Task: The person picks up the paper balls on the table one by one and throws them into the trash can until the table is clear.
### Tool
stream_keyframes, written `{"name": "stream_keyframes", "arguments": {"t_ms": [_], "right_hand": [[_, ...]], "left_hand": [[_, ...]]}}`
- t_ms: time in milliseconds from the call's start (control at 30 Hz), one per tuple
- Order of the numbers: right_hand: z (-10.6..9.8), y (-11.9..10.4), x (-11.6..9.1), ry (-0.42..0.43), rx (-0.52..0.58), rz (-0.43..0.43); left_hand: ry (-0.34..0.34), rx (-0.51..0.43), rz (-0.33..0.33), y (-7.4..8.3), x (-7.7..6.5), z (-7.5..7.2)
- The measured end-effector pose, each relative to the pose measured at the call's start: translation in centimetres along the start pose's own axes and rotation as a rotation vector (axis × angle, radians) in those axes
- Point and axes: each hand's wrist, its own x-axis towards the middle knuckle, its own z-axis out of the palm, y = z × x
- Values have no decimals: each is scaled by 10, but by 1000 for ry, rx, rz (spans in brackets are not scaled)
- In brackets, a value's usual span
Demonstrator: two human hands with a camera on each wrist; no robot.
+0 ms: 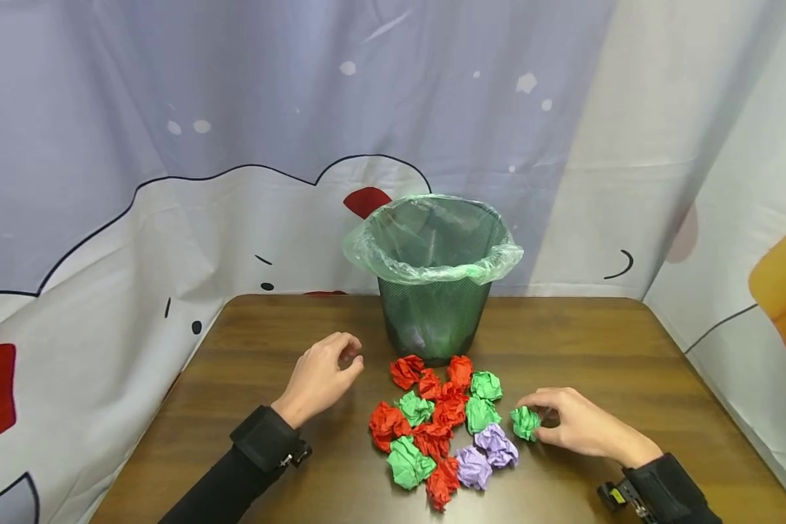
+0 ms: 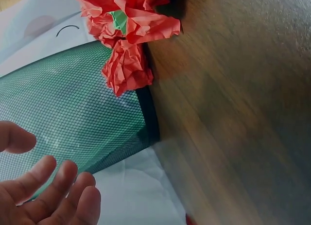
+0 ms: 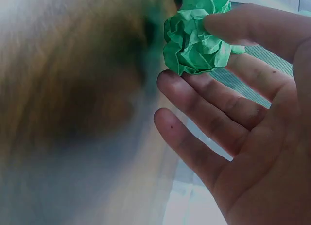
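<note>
1. Biggest thing is the printed curtain (image 1: 249,109); it hangs behind everything, just backdrop really.
2. Then the wooden table (image 1: 282,327); all the stuff sits on it.
3. Mesh bin (image 1: 432,316) stands upright near the far edge; its clear liner (image 1: 419,273) folds out over the rim, mouth open; can't tell what's at the bottom.
4. Heap in front of the bin: a bunch of red balls (image 1: 388,424), 4 green balls (image 1: 410,463) and 2 purple balls (image 1: 474,467), all crumpled paper.
5. Left hand (image 1: 322,378) hovers left of the heap, fingers loosely bent, thumb apart; it's got nothing.
6. Right hand (image 1: 583,426) is on the other side, partly closed; thumb and fingertips pinch a ball, little finger sticks out loose.
7. Smallest is that pinched green paper ball (image 1: 525,423), just right of the heap; can't tell if it touches the tabletop; looks to me like the grasping step, so the next move calls for a steady, light pinch and a lift that clears the purple pair.
</note>
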Motion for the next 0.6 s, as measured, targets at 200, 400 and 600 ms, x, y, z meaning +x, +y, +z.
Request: {"name": "stream_keyframes", "arguments": {"t_ms": [200,400,600], "right_hand": [[-9,0,-2,63,4,-2],[-20,-3,-6,92,34,1],[-35,-8,-7,142,24,-10]], "left_hand": [[5,-3,5,0,1,-2],[-22,-15,3,0,-3,0],[-13,-31,7,0,-6,1]]}}
